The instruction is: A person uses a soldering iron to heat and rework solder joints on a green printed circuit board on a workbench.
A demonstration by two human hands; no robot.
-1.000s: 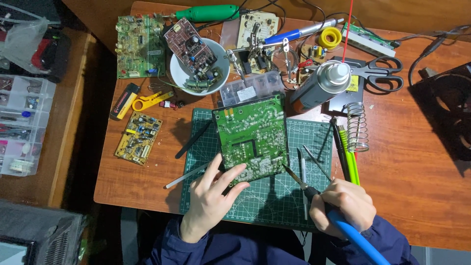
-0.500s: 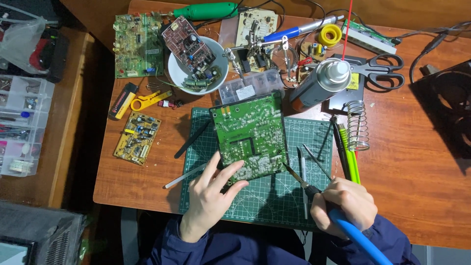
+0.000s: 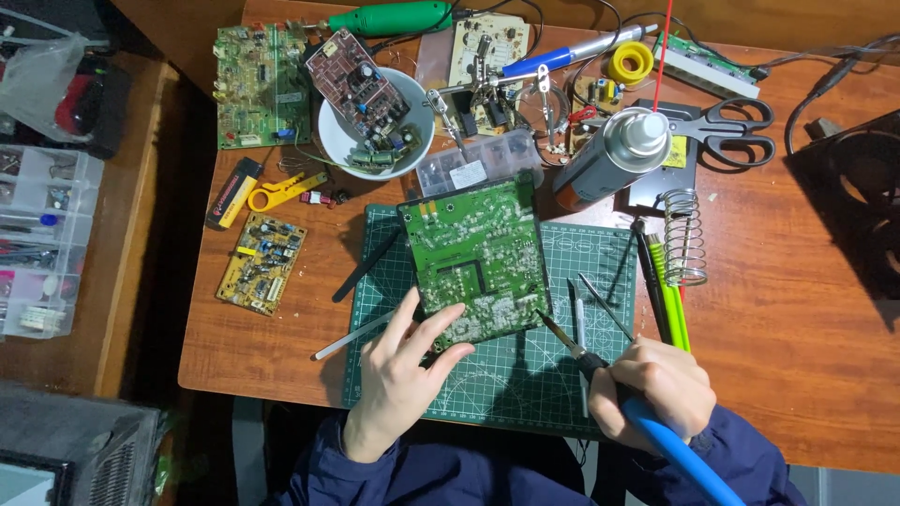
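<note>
Green, solder-dotted rectangular circuit board [image 3: 476,258] lies tilted on the cutting mat's [image 3: 487,394] middle; my left hand [image 3: 403,375] fingers spread on its near edge, my right hand [image 3: 652,389] clamped around the blue-handled soldering iron [image 3: 619,398], both unmoved since before.

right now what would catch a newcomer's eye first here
The big green circuit board in the middle, lying on the green cutting mat, with the left hand pressing its near edge. The right hand holds a blue-handled soldering iron, tip at the board's corner. Behind stands a spray can beside black scissors.
</note>
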